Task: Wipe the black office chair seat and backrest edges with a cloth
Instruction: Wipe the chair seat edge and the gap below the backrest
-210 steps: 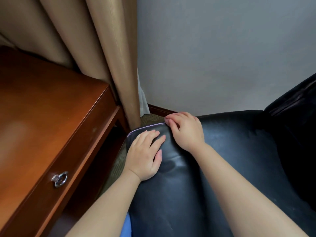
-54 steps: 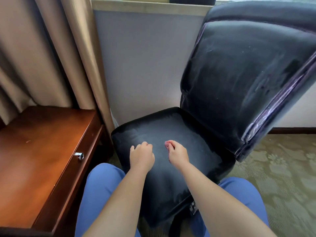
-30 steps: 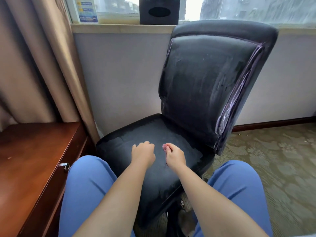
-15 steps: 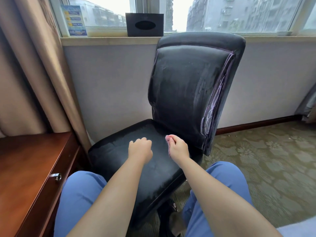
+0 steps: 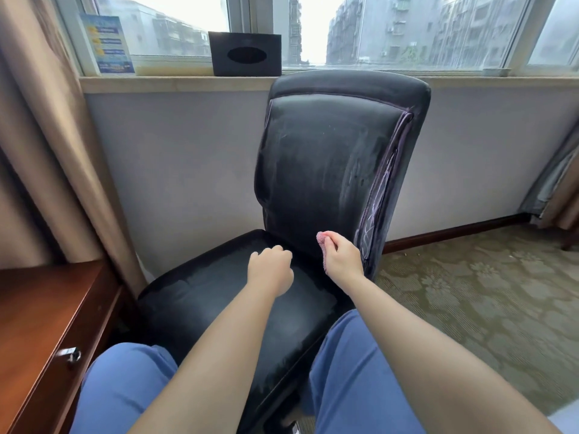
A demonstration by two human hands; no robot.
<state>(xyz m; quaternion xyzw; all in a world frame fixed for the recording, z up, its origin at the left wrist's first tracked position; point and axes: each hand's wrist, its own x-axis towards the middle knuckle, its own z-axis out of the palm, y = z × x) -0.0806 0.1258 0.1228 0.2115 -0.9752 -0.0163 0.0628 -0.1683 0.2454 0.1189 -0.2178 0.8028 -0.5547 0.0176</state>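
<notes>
The black office chair stands in front of me, its seat (image 5: 213,296) low in the middle and its backrest (image 5: 326,170) upright against the wall under the window. The backrest's right edge (image 5: 380,195) shows worn purple piping. My right hand (image 5: 343,260) grips a small pink cloth (image 5: 322,239), bunched in its fingers, near the bottom right of the backrest. My left hand (image 5: 271,269) hovers over the back of the seat with its fingers curled and nothing in it.
A brown wooden desk (image 5: 40,321) with a drawer knob (image 5: 70,355) stands at the left, tan curtains (image 5: 53,145) behind it. A black tissue box (image 5: 246,57) and a blue card (image 5: 108,43) sit on the window sill. Patterned carpet (image 5: 470,292) lies at the right. My blue-clad knees flank the seat.
My view has pulled back and risen, taking in the whole chair and window. Both hands have moved from the seat's middle toward the backrest; the right hand lifted the cloth.
</notes>
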